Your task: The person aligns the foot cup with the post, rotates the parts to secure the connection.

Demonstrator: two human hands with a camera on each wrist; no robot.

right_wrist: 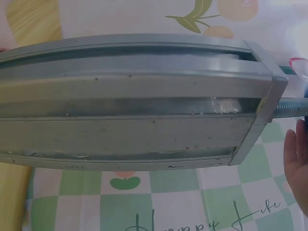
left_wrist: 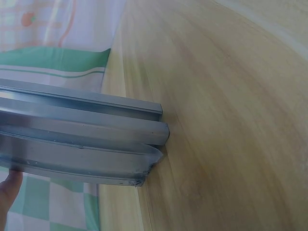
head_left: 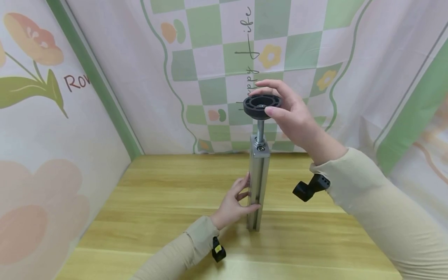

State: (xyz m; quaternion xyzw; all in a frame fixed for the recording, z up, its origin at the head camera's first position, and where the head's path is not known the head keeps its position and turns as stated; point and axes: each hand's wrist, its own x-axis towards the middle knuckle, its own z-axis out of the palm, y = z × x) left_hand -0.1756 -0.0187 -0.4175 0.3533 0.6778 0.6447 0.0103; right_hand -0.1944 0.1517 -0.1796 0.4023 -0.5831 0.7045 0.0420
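Note:
A grey slotted aluminium profile (head_left: 258,182) stands upright on the table, its cut lower end visible in the left wrist view. My left hand (head_left: 231,207) grips its lower part, thumb on the near side and fingers on the far side. A metal end plate (right_wrist: 267,103) caps the top, with a bolt head set in it. From this plate rises a threaded rod (head_left: 260,131), which carries a round black levelling foot (head_left: 252,112), hollow side up. My right hand (head_left: 295,118) holds the foot's rim between thumb and fingers; only part of that hand (right_wrist: 297,161) shows in the right wrist view.
The wood-grain table (head_left: 168,194) reaches back to a green-and-white checked curtain (head_left: 204,62). Flowered cloth (head_left: 45,128) closes off the left side, and another cloth (head_left: 413,128) hangs at the right. Small black cameras (head_left: 303,191) sit at both wrists.

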